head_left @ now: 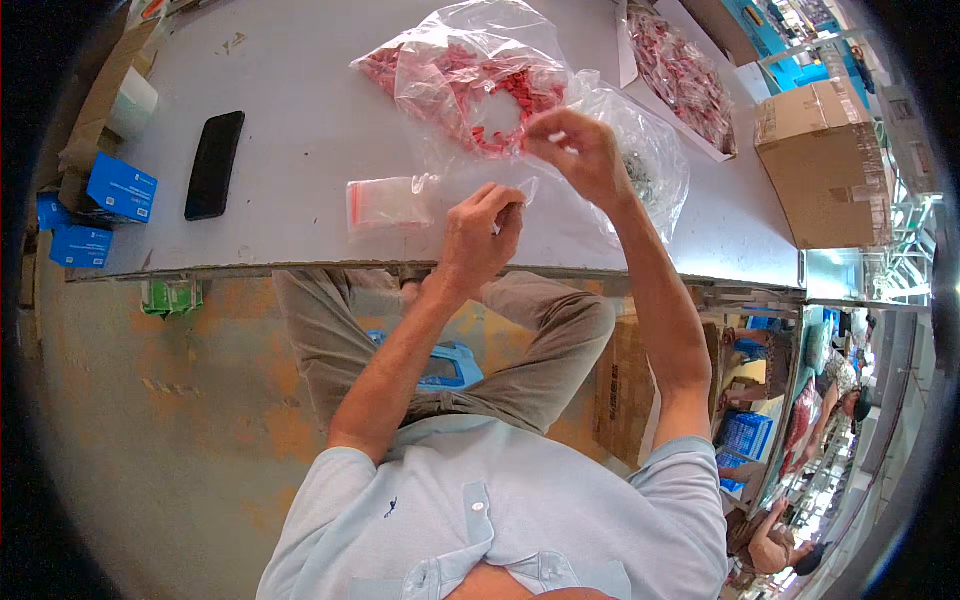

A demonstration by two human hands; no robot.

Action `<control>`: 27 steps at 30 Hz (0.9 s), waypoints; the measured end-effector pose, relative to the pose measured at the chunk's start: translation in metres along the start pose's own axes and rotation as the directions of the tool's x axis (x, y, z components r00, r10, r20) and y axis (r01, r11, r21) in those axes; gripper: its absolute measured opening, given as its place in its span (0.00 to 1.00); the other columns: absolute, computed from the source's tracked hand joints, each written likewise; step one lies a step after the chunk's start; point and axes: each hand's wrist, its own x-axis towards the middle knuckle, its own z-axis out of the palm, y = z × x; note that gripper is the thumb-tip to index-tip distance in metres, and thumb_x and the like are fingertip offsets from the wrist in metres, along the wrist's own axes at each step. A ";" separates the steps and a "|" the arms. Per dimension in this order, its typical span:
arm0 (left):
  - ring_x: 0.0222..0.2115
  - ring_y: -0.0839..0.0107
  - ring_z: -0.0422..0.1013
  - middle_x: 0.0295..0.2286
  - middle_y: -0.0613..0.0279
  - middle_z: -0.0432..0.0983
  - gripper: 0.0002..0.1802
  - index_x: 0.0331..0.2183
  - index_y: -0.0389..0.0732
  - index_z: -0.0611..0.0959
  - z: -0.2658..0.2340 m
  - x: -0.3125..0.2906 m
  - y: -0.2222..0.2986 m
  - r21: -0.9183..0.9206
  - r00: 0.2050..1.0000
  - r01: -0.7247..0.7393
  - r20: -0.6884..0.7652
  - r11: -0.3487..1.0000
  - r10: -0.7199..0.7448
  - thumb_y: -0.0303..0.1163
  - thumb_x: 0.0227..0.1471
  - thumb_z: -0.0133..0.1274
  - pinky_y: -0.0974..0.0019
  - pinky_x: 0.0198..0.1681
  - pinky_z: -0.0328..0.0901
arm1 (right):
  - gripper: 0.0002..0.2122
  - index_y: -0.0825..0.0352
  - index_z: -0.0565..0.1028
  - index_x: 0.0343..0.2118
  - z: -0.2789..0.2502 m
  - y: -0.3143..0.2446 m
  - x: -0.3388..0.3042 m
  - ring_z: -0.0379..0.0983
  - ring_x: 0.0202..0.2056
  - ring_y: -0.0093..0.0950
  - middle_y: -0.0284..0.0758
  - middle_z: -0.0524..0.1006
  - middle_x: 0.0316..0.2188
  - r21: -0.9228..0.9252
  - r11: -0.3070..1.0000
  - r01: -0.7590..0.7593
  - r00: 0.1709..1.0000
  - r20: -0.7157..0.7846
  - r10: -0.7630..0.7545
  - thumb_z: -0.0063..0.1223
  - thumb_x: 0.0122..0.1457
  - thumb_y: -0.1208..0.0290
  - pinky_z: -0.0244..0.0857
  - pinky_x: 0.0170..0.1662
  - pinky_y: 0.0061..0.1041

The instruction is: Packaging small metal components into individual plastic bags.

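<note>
My left hand (482,232) is closed above the table's near edge, pinching a small clear plastic bag (529,188) that shows beside its fingertips. My right hand (582,152) reaches to the near side of a large clear bag (440,85) of small red pieces (515,95). Its thumb and fingers are drawn together by the red pieces; whatever lies between the tips is too small to name. Left of my left hand lies a stack of small clear bags (388,204) with red edges. Another clear bag (640,165), with small dark metallic-looking parts inside, rests behind my right wrist.
A black phone (214,165) lies on the table at the left, near blue boxes (122,188) and a white roll (132,103). A white tray of packed red pieces (680,75) and a cardboard box (825,165) stand at the right. Other people are at work far right.
</note>
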 end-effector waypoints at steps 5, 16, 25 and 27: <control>0.26 0.68 0.77 0.27 0.56 0.78 0.07 0.37 0.36 0.83 0.003 -0.001 0.001 0.044 1.000 -0.023 -0.017 0.999 0.024 0.20 0.53 0.59 0.66 0.30 0.70 | 0.05 0.64 0.83 0.37 -0.006 -0.004 -0.042 0.78 0.37 0.20 0.28 0.84 0.34 0.045 0.999 0.016 1.000 -0.003 -0.016 0.65 0.57 0.76 0.70 0.34 0.21; 0.26 0.68 0.76 0.27 0.56 0.78 0.07 0.37 0.36 0.83 0.004 -0.004 -0.002 0.041 0.999 -0.033 -0.008 0.999 0.033 0.19 0.53 0.58 0.65 0.30 0.71 | 0.07 0.65 0.83 0.37 -0.010 -0.013 -0.037 0.79 0.41 0.26 0.33 0.83 0.38 -0.171 0.962 0.213 0.977 0.011 -0.215 0.64 0.56 0.79 0.73 0.40 0.25; 0.24 0.65 0.76 0.28 0.54 0.78 0.06 0.35 0.35 0.83 0.003 -0.002 0.002 0.041 0.999 -0.039 0.001 0.998 0.039 0.20 0.52 0.58 0.65 0.29 0.70 | 0.06 0.66 0.82 0.34 0.032 0.035 0.054 0.81 0.34 0.33 0.39 0.83 0.33 -0.399 0.867 0.300 0.952 0.178 -0.247 0.61 0.53 0.75 0.74 0.38 0.32; 0.24 0.62 0.76 0.28 0.53 0.78 0.08 0.35 0.37 0.83 0.006 -0.002 0.004 0.052 0.998 -0.058 -0.027 0.997 0.059 0.19 0.51 0.57 0.64 0.29 0.71 | 0.04 0.64 0.81 0.30 0.042 0.037 0.065 0.81 0.33 0.34 0.39 0.82 0.30 -0.470 0.828 0.306 0.934 0.317 -0.166 0.60 0.50 0.74 0.73 0.38 0.35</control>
